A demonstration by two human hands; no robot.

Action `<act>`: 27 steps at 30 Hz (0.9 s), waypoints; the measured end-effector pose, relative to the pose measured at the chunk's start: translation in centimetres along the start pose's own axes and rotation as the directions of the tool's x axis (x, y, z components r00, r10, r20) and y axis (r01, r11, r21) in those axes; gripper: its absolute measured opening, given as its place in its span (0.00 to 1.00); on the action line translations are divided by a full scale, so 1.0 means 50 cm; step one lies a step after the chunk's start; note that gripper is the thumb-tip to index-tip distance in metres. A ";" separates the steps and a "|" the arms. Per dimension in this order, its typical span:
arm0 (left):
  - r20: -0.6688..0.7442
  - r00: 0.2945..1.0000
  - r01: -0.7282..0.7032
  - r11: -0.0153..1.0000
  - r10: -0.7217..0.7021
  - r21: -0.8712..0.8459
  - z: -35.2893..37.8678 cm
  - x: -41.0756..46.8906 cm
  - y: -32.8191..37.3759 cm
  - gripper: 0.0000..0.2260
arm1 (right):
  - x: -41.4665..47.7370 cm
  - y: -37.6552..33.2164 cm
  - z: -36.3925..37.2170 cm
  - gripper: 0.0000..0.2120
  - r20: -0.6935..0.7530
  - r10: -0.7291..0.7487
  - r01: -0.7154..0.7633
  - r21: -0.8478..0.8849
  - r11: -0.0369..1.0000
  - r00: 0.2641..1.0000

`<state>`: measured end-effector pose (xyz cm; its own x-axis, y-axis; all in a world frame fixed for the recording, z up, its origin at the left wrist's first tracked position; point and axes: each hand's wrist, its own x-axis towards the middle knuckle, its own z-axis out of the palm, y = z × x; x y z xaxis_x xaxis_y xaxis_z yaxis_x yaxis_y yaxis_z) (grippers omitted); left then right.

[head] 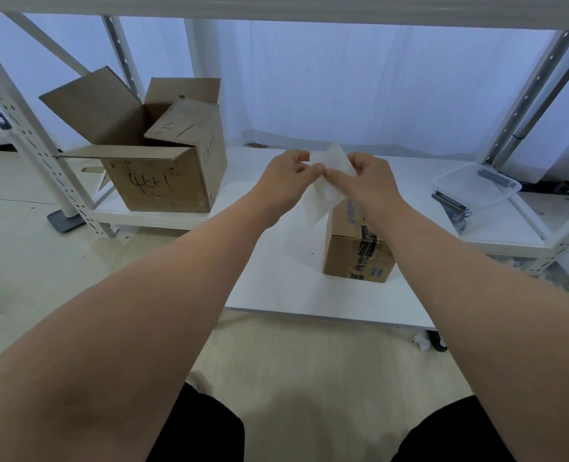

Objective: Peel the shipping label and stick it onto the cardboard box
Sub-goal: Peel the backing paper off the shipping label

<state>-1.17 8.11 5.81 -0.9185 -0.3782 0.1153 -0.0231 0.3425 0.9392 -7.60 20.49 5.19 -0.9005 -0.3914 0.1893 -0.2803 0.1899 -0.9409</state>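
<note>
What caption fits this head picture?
Both hands, left hand and right hand, pinch a white label above a taped box.

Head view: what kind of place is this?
Probably a packing or storeroom workstation: white slotted metal shelving, an open cardboard box on it, and a small taped cardboard box on a white table.

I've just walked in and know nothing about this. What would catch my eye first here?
Two bare arms reach out to the middle, where the left hand and right hand pinch a white label sheet held in the air. Right below it, a small taped cardboard box stands on the white table. Further left, a bigger open box sits on a shelf.
</note>
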 end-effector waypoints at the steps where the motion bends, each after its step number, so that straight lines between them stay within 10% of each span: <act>1: 0.013 1.000 0.009 1.000 -0.010 0.026 0.002 0.001 -0.003 0.10 | 0.002 0.002 0.001 0.11 -0.016 -0.004 0.003 -0.026 1.000 1.000; 27: 0.209 0.963 0.240 0.888 -0.168 -0.393 -0.011 -0.006 -0.003 0.11 | -0.003 0.001 -0.002 0.15 0.098 0.004 -0.009 0.046 0.999 0.995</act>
<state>-0.66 7.71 5.82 -0.9635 -0.2421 -0.1145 -0.0861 -0.1250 0.9884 -7.51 20.65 5.16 -0.8647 -0.4772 0.1568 -0.2570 0.1521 -0.9544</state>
